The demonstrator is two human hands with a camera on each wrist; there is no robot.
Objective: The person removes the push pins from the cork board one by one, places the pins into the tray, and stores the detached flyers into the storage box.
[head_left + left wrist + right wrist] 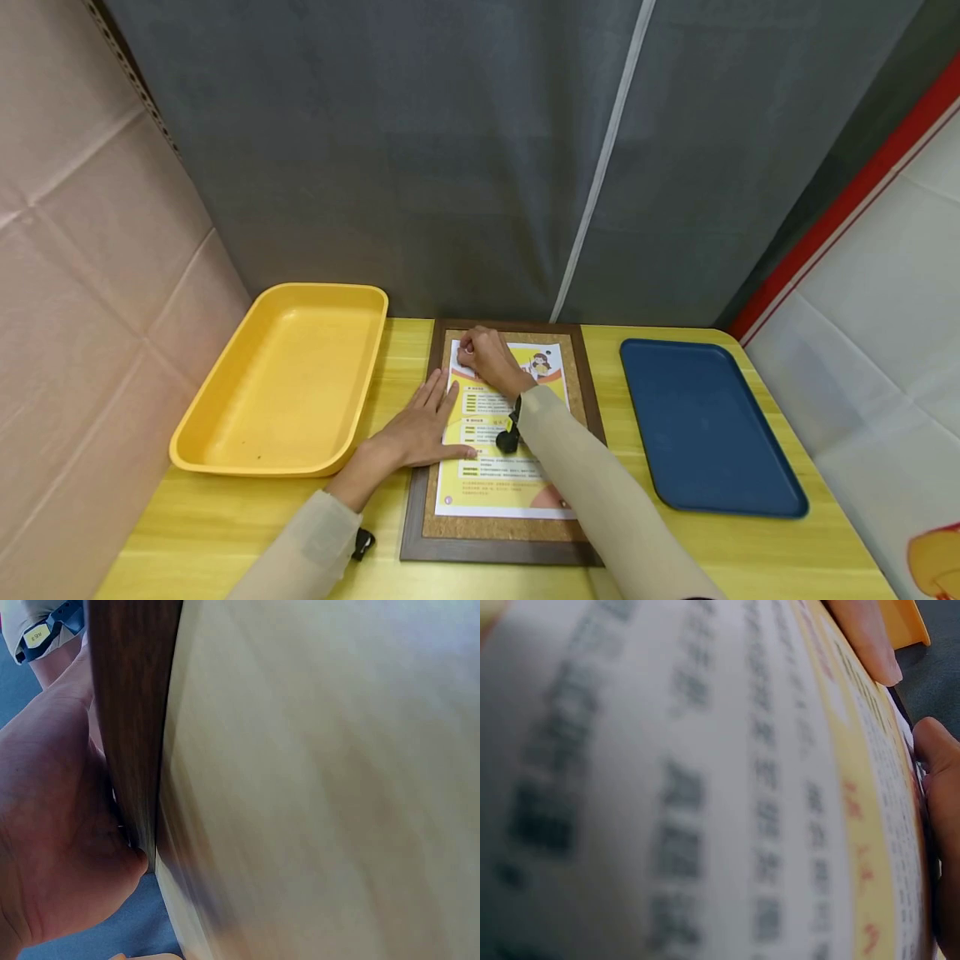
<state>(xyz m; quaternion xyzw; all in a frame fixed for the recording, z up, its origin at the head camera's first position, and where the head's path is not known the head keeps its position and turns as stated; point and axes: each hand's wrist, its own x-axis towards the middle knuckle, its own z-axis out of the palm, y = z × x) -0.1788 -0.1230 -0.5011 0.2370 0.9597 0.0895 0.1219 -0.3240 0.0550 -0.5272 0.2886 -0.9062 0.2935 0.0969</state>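
Left hand (420,425) flat, fingers spread on leaflet (491,467); right hand (487,358) curled at far corner, seems pinching pin there; leaflet's long axis runs away from person.

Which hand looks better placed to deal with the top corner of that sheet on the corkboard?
Probably the right hand: its fingers are curled at the sheet's top left corner, while the left hand lies flat on the sheet's left edge.
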